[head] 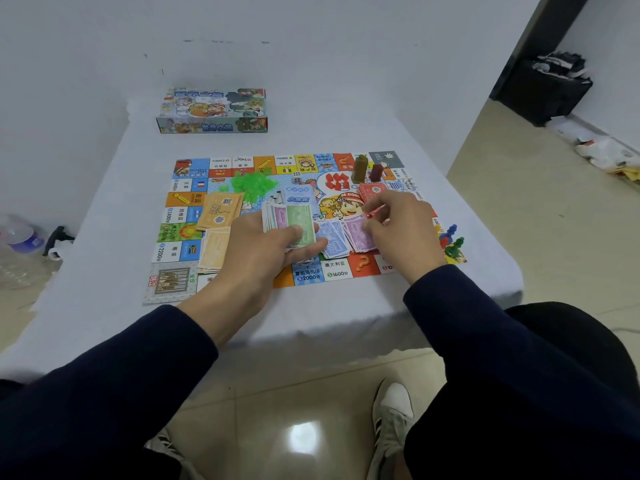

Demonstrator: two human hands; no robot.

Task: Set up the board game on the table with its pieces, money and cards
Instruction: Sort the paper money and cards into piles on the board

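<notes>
The colourful game board [173,252] lies flat on the white-covered table [346,133]. My left hand [266,244] grips a stack of paper money [292,220], green note on top. My right hand [398,226] pinches a thin red note [373,213] above purple money [360,233] and blue money [332,237] fanned on the board. Orange cards [218,209] lie at the left. Green plastic houses [252,183] are heaped near a die [296,177]. Red cards [372,192] sit behind my right hand. Coloured pawns [452,239] stand at the board's right edge.
The game box [213,110] rests at the table's far end. Olive and dark red tall pieces [367,169] stand near the board's far right corner. A water bottle [22,237] lies on the floor at left. A black bag [540,88] and litter sit at right.
</notes>
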